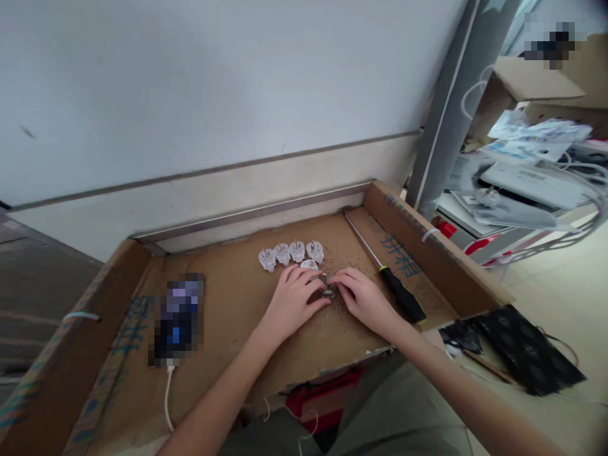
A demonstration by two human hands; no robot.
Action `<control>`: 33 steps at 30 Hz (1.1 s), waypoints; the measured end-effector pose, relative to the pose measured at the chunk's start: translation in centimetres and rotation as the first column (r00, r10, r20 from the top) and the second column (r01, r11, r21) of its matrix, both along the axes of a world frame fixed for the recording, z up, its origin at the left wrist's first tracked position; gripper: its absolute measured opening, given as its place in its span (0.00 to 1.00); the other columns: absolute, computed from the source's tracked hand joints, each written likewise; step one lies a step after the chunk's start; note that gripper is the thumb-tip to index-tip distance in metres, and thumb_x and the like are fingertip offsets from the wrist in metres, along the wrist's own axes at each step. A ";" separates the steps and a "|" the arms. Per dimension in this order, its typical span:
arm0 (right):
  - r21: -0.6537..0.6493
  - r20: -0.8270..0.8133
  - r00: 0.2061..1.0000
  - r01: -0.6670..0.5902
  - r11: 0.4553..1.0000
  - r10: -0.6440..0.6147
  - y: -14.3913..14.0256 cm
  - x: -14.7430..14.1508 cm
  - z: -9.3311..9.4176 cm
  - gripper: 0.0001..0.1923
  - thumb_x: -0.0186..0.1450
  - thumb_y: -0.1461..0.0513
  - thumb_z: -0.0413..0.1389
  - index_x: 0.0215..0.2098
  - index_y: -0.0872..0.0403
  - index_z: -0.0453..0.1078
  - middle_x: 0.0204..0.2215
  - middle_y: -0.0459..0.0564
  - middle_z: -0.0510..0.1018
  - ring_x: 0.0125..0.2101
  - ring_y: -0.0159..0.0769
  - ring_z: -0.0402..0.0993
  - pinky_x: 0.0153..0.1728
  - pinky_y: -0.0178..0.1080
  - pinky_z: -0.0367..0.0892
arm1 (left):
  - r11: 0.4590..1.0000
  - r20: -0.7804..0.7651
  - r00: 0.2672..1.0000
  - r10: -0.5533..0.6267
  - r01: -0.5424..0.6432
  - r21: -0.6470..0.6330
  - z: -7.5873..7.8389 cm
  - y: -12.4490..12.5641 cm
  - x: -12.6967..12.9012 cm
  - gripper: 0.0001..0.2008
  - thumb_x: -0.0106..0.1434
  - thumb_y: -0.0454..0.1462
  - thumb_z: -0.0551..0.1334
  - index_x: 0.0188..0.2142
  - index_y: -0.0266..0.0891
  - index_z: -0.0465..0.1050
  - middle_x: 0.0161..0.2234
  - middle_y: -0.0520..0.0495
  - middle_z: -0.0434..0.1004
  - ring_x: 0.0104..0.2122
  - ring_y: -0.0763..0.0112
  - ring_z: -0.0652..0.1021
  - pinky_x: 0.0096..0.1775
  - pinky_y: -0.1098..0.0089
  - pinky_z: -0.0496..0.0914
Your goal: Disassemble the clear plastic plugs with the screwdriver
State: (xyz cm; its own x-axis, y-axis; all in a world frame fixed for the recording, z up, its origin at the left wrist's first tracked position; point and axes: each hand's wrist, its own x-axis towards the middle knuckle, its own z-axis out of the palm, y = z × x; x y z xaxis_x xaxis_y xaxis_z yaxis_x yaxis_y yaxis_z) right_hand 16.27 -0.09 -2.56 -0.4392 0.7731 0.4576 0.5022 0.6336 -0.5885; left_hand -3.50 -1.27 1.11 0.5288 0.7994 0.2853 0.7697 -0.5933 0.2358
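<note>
Both hands meet near the middle of the cardboard tray point(142, 266), toward its far edge. The left hand point(293, 297) and right hand point(363, 299) pinch 1 small plug part point(327, 291) between their fingertips, fingers closed on it from either side. 4 white plug pieces point(291, 253) line up just beyond; a screwdriver point(384, 271) lies at the right edge, shaft pointing to the far corner.
</note>
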 end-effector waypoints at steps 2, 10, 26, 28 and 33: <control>0.008 -0.009 1.000 0.004 1.000 -0.004 0.0 0.1 0.0 0.12 0.66 0.70 0.45 0.42 0.55 0.68 0.39 0.50 0.72 0.41 0.31 0.68 0.45 0.38 0.66 | 1.000 0.014 0.999 -0.031 0.031 -0.001 -0.1 0.2 0.1 0.11 0.62 0.46 0.59 0.38 0.44 0.73 0.48 0.49 0.76 0.50 0.64 0.70 0.57 0.57 0.54; 0.097 -0.059 0.997 0.049 0.994 -0.044 -0.4 0.3 0.4 0.13 0.65 0.71 0.46 0.43 0.53 0.67 0.42 0.48 0.71 0.44 0.29 0.68 0.47 0.36 0.66 | 0.991 0.164 0.984 0.067 -0.046 -0.124 -0.3 -0.7 0.2 0.12 0.64 0.46 0.57 0.42 0.45 0.72 0.52 0.50 0.74 0.52 0.65 0.70 0.53 0.59 0.61; 0.238 0.025 1.000 0.007 0.971 -0.014 -0.7 1.0 0.9 0.14 0.65 0.71 0.44 0.43 0.55 0.68 0.42 0.52 0.72 0.43 0.33 0.69 0.45 0.38 0.68 | 0.998 0.137 0.990 0.039 -0.032 -0.052 0.1 -1.5 0.5 0.12 0.67 0.40 0.53 0.47 0.43 0.68 0.55 0.46 0.71 0.53 0.66 0.71 0.53 0.60 0.64; 0.220 0.071 0.997 -0.040 0.975 0.025 -0.5 1.1 1.3 0.14 0.66 0.70 0.43 0.42 0.56 0.68 0.42 0.53 0.72 0.42 0.33 0.69 0.43 0.39 0.69 | 0.997 0.146 0.989 0.029 -0.017 -0.081 0.0 -1.5 0.5 0.12 0.68 0.39 0.52 0.47 0.43 0.68 0.55 0.46 0.71 0.53 0.66 0.71 0.53 0.60 0.65; 0.134 0.132 0.982 -0.151 0.979 0.134 0.3 1.5 2.8 0.12 0.65 0.70 0.44 0.39 0.56 0.68 0.41 0.51 0.72 0.42 0.32 0.68 0.44 0.38 0.67 | 0.983 0.255 0.966 0.045 0.003 -0.182 0.0 -1.5 0.6 0.11 0.67 0.39 0.52 0.46 0.43 0.68 0.53 0.46 0.72 0.53 0.66 0.71 0.53 0.60 0.65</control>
